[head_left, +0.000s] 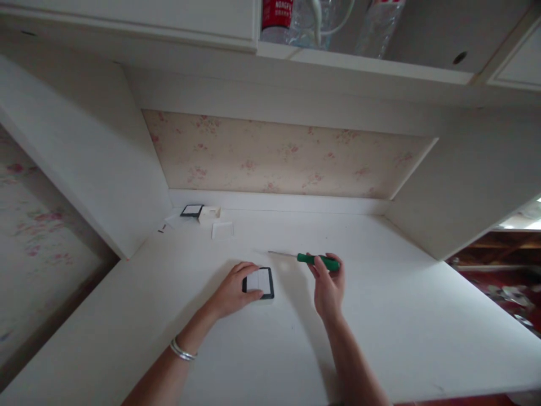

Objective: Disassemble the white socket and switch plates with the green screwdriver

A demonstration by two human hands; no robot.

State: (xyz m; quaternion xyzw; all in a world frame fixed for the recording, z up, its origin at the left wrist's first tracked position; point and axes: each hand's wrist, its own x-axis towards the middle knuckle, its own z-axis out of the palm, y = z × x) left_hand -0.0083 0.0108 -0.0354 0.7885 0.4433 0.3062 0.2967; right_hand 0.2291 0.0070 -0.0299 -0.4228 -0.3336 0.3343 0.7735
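On the white desktop lies a square wall switch [265, 282] with a black frame and a white face. My left hand [236, 288] grips it, thumb at the near edge and fingers at the far edge. A silver bangle circles that wrist. My right hand [329, 285] is closed around the green handle of a screwdriver [318, 261]. The screwdriver's thin metal shaft points left, above the desk and beyond the switch, apart from it. My left palm hides the switch's left side.
Toward the back left lie another black-framed plate [192, 210], a cream box-like piece [209, 213], a white square frame [222, 230] and small dark bits [162, 229]. Side panels [460, 169] flank the desk [380, 316]. Overhead, a shelf [359, 63] holds plastic bottles [276, 17].
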